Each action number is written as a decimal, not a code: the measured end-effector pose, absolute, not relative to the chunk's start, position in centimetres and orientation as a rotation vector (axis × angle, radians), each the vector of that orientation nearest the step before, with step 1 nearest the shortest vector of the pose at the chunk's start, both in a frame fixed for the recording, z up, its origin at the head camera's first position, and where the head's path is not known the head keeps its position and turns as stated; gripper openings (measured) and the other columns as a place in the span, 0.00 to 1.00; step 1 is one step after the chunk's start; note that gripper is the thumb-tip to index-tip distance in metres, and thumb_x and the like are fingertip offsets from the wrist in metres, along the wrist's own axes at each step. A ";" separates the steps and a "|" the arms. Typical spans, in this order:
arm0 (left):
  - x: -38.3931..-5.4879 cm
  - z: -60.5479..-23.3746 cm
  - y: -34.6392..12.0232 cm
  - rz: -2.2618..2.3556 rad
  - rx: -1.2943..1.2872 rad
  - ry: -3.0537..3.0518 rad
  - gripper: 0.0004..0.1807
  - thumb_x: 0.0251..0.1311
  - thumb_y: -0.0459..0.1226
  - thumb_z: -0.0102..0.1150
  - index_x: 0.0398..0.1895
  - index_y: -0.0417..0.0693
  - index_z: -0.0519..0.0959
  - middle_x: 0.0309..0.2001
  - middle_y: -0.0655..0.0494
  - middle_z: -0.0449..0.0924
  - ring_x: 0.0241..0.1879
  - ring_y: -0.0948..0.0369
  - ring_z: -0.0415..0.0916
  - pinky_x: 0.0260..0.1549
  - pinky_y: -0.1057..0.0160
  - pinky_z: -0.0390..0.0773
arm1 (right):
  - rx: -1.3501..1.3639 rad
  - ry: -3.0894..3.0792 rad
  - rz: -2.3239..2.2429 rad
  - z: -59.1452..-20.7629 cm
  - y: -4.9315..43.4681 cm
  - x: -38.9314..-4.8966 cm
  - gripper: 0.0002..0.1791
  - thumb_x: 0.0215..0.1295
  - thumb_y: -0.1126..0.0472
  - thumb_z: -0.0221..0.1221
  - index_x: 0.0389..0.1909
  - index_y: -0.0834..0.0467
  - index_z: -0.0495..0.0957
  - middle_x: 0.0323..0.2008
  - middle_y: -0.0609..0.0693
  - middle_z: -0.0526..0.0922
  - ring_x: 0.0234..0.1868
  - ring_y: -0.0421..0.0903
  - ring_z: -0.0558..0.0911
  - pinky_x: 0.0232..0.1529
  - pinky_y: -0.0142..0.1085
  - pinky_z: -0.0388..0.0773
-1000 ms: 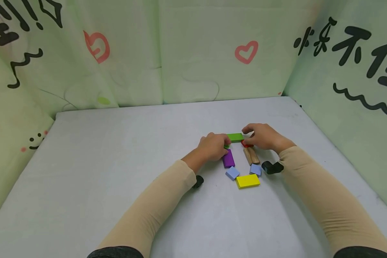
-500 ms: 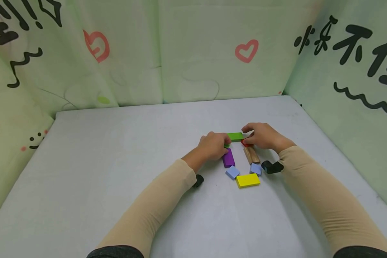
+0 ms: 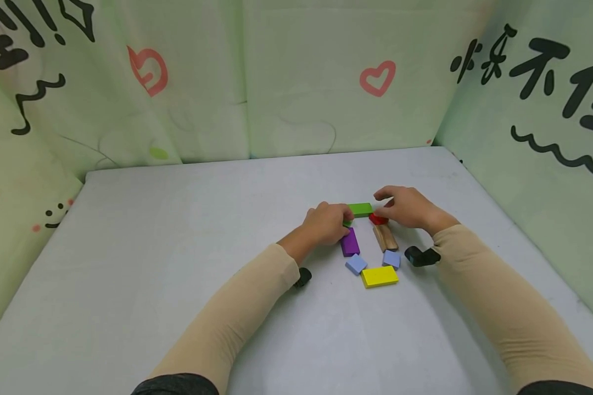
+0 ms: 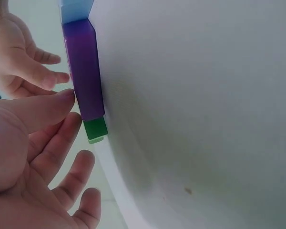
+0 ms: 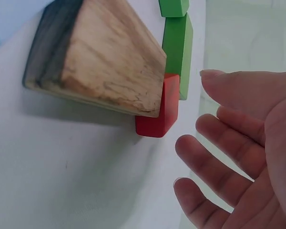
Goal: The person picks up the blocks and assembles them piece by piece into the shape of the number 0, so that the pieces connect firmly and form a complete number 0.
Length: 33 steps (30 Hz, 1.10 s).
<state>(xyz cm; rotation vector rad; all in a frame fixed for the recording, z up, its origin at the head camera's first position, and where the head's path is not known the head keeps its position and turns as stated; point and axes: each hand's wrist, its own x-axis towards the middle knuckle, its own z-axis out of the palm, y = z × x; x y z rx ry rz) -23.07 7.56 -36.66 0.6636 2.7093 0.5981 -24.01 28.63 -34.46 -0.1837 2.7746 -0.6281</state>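
Several coloured blocks form a ring on the white table. My left hand is at its left side, fingertips right at the upper edge of the purple block and the small green block; nothing shows between thumb and forefinger. My right hand has its fingers loosely spread, apart from the red block. That red block sits between the wood-grain block and the long green block at the back.
Two light blue blocks, the left one and the right one, sit at angles near the front. A yellow block forms the front side. Green printed cloth hangs behind the white table.
My right hand has drawn back slightly to the right, off the red block, which now shows more fully. My left hand and the other blocks have stayed in place.
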 end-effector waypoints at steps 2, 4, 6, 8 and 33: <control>-23.1 -36.7 7.6 0.606 0.664 2.709 0.16 0.68 0.42 0.62 0.58 0.57 0.80 0.48 0.64 0.80 0.50 0.60 0.66 0.51 0.59 0.68 | -0.185 2.785 -0.632 -34.4 28.8 -23.9 0.28 0.72 0.55 0.57 0.68 0.65 0.67 0.63 0.65 0.73 0.59 0.63 0.75 0.55 0.56 0.75; -23.1 -36.8 7.6 0.612 0.669 2.709 0.16 0.69 0.42 0.61 0.58 0.57 0.80 0.48 0.64 0.80 0.50 0.60 0.66 0.52 0.59 0.68 | -0.188 2.795 -0.632 -34.4 28.9 -23.8 0.29 0.73 0.55 0.57 0.68 0.66 0.67 0.64 0.66 0.72 0.60 0.63 0.74 0.56 0.57 0.75; -23.1 -36.9 7.6 0.619 0.674 2.707 0.16 0.69 0.42 0.61 0.58 0.57 0.80 0.49 0.64 0.80 0.51 0.60 0.66 0.52 0.59 0.67 | -0.187 2.806 -0.625 -34.3 29.0 -23.6 0.29 0.73 0.55 0.57 0.68 0.66 0.66 0.64 0.66 0.72 0.60 0.64 0.74 0.57 0.57 0.74; -23.1 -37.0 7.5 0.622 0.674 2.709 0.16 0.69 0.42 0.61 0.58 0.57 0.79 0.50 0.64 0.80 0.52 0.60 0.66 0.53 0.59 0.68 | -0.191 2.817 -0.616 -34.2 29.1 -23.4 0.29 0.73 0.55 0.57 0.68 0.66 0.67 0.63 0.66 0.72 0.60 0.64 0.74 0.57 0.57 0.74; -22.4 -34.7 3.4 0.547 0.608 2.854 0.30 0.65 0.52 0.63 0.68 0.53 0.73 0.64 0.57 0.76 0.64 0.55 0.69 0.57 0.53 0.73 | -0.345 2.938 -0.510 -33.0 28.9 -19.8 0.32 0.71 0.55 0.60 0.67 0.69 0.66 0.63 0.69 0.71 0.61 0.66 0.72 0.55 0.59 0.74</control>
